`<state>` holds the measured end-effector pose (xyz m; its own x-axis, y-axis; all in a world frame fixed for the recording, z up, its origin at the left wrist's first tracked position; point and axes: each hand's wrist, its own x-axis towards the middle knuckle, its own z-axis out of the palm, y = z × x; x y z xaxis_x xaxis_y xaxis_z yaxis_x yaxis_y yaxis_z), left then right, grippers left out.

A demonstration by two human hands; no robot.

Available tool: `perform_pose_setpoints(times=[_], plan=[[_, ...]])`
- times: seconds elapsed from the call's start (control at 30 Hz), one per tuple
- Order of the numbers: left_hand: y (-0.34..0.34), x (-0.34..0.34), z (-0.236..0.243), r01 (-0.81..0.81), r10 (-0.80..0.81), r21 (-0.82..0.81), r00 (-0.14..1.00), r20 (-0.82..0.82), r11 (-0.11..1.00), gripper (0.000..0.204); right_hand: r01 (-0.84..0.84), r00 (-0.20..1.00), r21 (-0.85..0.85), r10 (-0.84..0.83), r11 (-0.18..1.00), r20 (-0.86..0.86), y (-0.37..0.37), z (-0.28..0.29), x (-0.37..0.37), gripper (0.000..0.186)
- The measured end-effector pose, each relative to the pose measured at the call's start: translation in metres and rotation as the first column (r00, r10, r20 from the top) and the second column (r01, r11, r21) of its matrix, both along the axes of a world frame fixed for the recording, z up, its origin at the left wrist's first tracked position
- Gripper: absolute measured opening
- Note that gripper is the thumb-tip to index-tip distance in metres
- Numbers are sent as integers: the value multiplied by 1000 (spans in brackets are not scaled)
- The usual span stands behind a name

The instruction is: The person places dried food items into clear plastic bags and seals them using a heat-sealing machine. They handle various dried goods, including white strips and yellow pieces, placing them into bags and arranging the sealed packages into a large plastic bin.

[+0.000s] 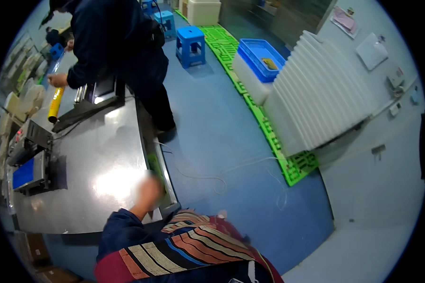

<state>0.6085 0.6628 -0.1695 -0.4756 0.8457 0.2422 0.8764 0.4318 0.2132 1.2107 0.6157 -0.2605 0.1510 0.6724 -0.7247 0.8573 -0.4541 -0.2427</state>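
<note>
My left hand [148,192] is at the near right corner of the steel table [94,174], beside an open drawer or shelf [171,181] along its side. The hand is smeared by motion and its fingers do not show clearly. Something green [153,162] lies in that drawer, partly hidden. A dark blue sleeve [120,231] covers my left forearm. I cannot see my right hand. Striped cloth [189,250] covers my front.
A machine with a blue plate [26,174] stands on the table's left. Across the table a co-worker [113,47] holds a yellow roll [55,104]. White stacked tubs [321,94] and blue crates [262,56] stand on green pallets [297,167]. A cord [212,177] crosses the floor; a blue stool [190,45] stands beyond.
</note>
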Motion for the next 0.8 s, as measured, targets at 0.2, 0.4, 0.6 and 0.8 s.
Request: perform_pose_setpoints(times=[0.2,0.4,0.6,0.8], plan=[[4,3,-15,-278,277,-206,960,-37,938,11,-307,914,307,369,901,-169,356,-3,-27,22],[89,46,-5,-219,418,-551,868,266,805,20,-114,813,764,502,635,-296,640,14,-231,22],[208,-8,-85,-254,550,-542,671,498,801,23,-746,627,294,779,597,6,670,72,-322,33],[435,-164,-23,-546,450,-20,669,592,838,23,-790,611,-61,792,610,14,777,36,-357,31]])
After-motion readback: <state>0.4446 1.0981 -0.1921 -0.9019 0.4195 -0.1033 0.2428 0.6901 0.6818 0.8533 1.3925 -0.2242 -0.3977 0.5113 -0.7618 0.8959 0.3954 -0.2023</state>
